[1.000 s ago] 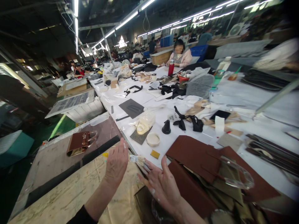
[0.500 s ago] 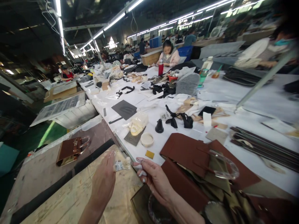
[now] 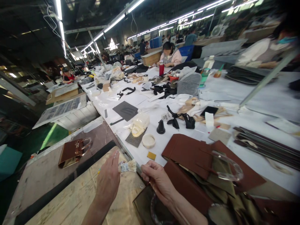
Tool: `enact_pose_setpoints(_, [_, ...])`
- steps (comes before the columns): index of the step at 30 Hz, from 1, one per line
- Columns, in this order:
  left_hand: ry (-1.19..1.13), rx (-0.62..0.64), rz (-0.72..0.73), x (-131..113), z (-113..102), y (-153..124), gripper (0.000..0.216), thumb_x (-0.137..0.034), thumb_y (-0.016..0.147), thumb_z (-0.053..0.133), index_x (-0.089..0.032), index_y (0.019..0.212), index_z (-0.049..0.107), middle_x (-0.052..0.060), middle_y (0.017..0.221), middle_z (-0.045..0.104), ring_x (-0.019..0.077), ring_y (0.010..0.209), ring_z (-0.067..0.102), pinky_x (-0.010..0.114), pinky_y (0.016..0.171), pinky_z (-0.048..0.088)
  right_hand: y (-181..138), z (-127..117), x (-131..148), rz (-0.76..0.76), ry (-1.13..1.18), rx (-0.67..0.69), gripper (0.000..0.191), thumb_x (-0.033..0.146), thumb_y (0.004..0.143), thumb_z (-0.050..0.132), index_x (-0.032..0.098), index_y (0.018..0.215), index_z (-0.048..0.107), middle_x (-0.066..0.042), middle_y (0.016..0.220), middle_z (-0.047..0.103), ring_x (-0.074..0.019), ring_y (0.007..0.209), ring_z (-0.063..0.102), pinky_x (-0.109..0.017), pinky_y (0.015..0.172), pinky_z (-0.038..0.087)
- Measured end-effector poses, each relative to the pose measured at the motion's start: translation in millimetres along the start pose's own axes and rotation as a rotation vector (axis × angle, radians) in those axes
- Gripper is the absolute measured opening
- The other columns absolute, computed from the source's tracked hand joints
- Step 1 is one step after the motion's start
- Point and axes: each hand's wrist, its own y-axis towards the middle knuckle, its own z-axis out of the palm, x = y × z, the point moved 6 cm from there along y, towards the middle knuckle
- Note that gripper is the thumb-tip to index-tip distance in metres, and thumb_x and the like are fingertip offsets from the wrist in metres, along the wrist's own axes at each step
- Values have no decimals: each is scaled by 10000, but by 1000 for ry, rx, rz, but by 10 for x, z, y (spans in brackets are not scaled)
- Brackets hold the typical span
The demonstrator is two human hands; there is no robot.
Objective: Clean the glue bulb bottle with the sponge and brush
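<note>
My left hand (image 3: 109,175) is closed round a brush (image 3: 128,166) with pale frayed bristles and a wrapped neck; its tip points right. A small yellow bit shows on the hand's far side. My right hand (image 3: 159,179) is just right of the bristles, thumb and fingers pinched together; what they hold, if anything, is hidden. Beneath both hands lies a stained tan sheet (image 3: 77,193). Beside my right hand are brown leather bag pieces (image 3: 187,153) with a clear-wrapped handle (image 3: 231,170). A small yellow piece (image 3: 151,155) lies just beyond.
A small brown handbag (image 3: 71,153) sits at left near a black strip (image 3: 91,161). Ahead are a round white lid (image 3: 148,141), a black cone (image 3: 160,127), a cream container (image 3: 138,125) and a grey sheet (image 3: 125,110). A slanted metal pole (image 3: 264,81) rises at right. Co-workers sit farther off.
My right hand's fingers have closed into a tighter pinch, and the whitish bits at its fingertips no longer show. The brush and my left hand have shifted slightly right in view.
</note>
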Motion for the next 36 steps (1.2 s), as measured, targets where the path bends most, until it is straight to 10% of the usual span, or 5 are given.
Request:
enact_pose_setpoints(4, [9,-17,14,-8,-30,-4,521,-13,884,412,-80,1401,433,188,1412,555,288,1270,563,434,1037,514,27,14,-22,28,42,10,310,374,753,876,137,714,679,-11,630,637,-91,538,482,-197,531,381])
enact_pose_setpoints(10, [111,-63,61,-181,-133,27,487,-20,916,481,-67,1399,452,196,1402,568,309,1210,594,433,984,531,37,117,12,59,270,66,501,58,648,682,161,1136,723,-75,1159,724,-223,1114,630,-311,1003,457])
enact_pose_setpoints(21, [292,-97,201,-613,-345,191,401,-36,948,469,-58,1341,550,194,1436,551,314,1123,632,444,878,550,77,-45,-20,-101,-153,-44,604,257,789,716,260,1376,573,-70,1414,586,-285,1199,586,-427,1059,405])
enact_pose_setpoints(36, [371,-11,216,-521,-95,100,391,-45,932,484,-40,1303,606,215,1361,605,313,982,662,441,774,553,126,-54,-56,-155,-260,63,625,356,817,714,232,1389,494,-121,1474,517,-288,1378,447,-453,1173,285])
